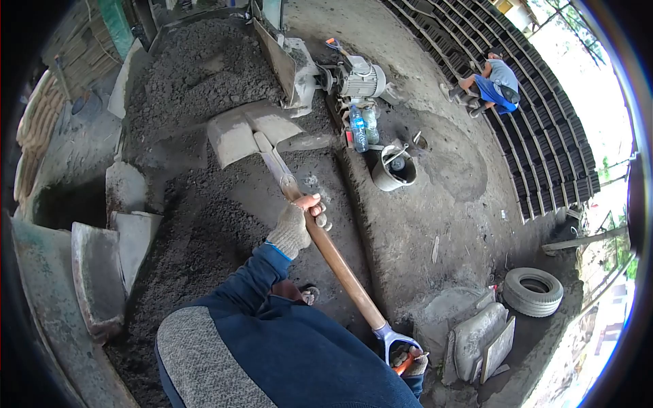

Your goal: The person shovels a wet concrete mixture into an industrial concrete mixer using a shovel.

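A shovel (340, 268) with a wooden shaft runs slantwise across the view. Its broad grey blade (238, 132) is at the upper left, above dark loose material. My left hand (297, 223), in a knit glove with bare fingertips, is closed around the shaft just below the metal socket. Lower right, my right hand (412, 364), also gloved, grips the orange bar of the D-shaped handle (396, 343). Part of that hand is hidden by the handle and sleeve.
A dark heap (197, 75) lies behind the blade. Beyond it stand a motor (362, 78), water bottles (358, 129) and a bucket (393, 170). A tyre (532, 292) and slabs (479, 340) lie at right. Another person (493, 81) crouches by dark racks (537, 136).
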Demonstrator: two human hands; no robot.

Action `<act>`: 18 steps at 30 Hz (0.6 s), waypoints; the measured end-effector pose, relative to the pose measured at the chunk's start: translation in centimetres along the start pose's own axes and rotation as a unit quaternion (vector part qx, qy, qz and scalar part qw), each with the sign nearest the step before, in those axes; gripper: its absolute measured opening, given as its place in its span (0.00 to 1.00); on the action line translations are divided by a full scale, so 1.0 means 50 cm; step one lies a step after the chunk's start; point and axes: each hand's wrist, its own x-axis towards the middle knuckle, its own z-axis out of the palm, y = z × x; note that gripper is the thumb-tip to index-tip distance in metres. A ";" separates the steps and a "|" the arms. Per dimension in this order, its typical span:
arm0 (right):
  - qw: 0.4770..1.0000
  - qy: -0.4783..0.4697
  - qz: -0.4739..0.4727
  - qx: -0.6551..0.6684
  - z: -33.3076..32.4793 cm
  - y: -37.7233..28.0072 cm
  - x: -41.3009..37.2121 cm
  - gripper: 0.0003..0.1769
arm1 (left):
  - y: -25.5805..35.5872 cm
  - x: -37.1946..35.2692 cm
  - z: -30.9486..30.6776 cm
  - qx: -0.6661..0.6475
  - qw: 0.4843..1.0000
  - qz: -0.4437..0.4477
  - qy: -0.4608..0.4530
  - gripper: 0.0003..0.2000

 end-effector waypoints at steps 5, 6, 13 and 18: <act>0.999 -0.005 -0.022 0.033 0.164 0.039 0.043 0.17 | 0.105 0.072 -0.009 0.012 1.000 0.015 -0.017 0.11; 0.997 -0.036 -0.019 0.066 0.206 0.057 0.065 0.18 | 0.140 0.094 -0.011 0.022 0.999 0.026 -0.019 0.10; 0.987 -0.142 0.002 -0.070 0.588 0.131 0.259 0.11 | 0.498 0.319 -0.072 0.116 0.985 0.110 -0.063 0.10; 0.952 -0.245 -0.116 -0.140 0.904 0.126 0.340 0.19 | 0.747 0.396 0.007 0.184 0.951 0.243 0.058 0.08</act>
